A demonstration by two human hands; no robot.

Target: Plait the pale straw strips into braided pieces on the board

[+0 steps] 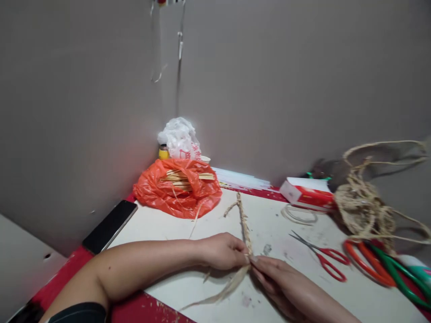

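A thin braid of pale straw [243, 220] lies on the white work board [269, 224], running away from me. My left hand [222, 251] is closed, pinching the braid's near end between thumb and fingers. My right hand [274, 276] comes in from the lower right, its fingertips pressed together on the same spot. Loose flat straw strands [229, 287] trail from the pinch toward the lower left.
An orange plastic bag of wooden sticks [178, 186] sits at the back, with a white bag [180, 139] and a yellow bottle [163, 152] behind. A black phone [109, 226] lies left. Red-handled scissors [323, 255], a red-white box [308, 190], a rope tangle [363, 206] and orange and green hoops [380, 264] lie right.
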